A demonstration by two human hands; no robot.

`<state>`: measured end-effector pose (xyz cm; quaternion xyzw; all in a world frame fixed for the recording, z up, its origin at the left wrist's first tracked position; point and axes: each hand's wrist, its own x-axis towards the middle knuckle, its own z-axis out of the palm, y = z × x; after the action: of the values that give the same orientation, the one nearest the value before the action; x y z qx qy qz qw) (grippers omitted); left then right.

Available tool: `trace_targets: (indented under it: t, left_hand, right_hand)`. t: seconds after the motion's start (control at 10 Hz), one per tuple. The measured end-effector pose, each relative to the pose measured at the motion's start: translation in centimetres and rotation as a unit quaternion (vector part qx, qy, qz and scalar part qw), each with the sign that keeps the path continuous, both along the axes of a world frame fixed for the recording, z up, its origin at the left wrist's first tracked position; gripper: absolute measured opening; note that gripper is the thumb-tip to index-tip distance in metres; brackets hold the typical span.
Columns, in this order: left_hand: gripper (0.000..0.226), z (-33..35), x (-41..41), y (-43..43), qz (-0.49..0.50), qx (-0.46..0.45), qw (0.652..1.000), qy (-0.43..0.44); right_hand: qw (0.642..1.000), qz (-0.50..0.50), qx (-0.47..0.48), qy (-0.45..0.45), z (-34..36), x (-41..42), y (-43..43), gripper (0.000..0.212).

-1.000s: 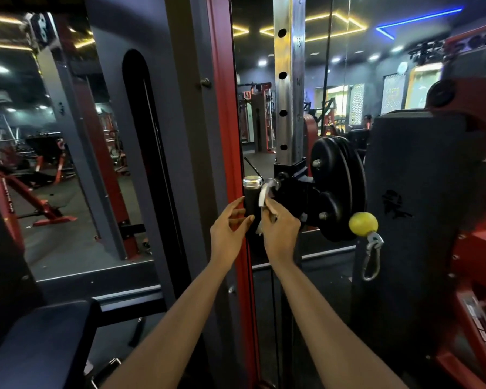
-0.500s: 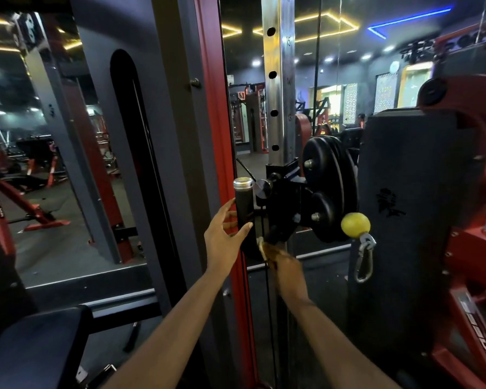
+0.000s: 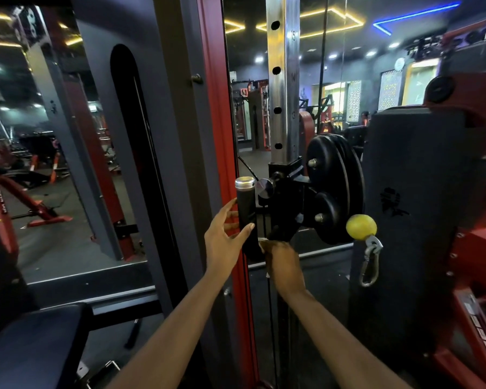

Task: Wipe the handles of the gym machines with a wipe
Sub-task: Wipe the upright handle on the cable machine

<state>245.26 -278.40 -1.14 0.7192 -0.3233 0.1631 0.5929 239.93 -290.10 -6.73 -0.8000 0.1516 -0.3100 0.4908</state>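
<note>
A person's left hand [image 3: 225, 242] cups the upright black handle [image 3: 246, 211] of a cable machine, fingers spread and loose, thumb tip on the grip. The right hand [image 3: 284, 262] curls round the handle's lower end, clutching a wipe [image 3: 261, 243] that shows only as a white sliver. A yellow ball stopper [image 3: 361, 227] hangs to the handle's right.

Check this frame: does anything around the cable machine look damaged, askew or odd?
Nothing stands out. The black handle stands upright and intact; the left hand touches it while the right hand holds the wipe, barely visible, at its lower end. The carabiner under the yellow ball hangs empty.
</note>
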Motion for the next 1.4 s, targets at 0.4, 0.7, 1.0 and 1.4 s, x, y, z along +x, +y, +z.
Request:
trace_targets:
  t: [0.4, 0.7, 1.0, 1.4]
  left_hand:
    - [0.063, -0.1, 0.0, 0.0, -0.007, -0.001, 1.0, 0.013]
    - [0.061, -0.3, 0.1, 0.0, -0.005, -0.008, 1.0, -0.003]
    - [0.061, -0.4, 0.0, 0.0, -0.011, -0.021, 1.0, 0.005]
    - [0.063, -0.7, 0.0, -0.1, -0.019, -0.031, 0.999, 0.003]
  right_hand:
    - [0.994, -0.037, -0.062, 0.078, 1.3, 2.5, -2.7, 0.028]
    - [0.994, -0.103, 0.026, 0.011, 1.2, 1.4, -2.4, 0.025]
    - [0.984, -0.12, 0.134, -0.015, -0.3, 2.3, -0.5, 0.033]
    - [0.884, -0.272, 0.364, -0.113, -2.2, 2.3, 2.0, 0.026]
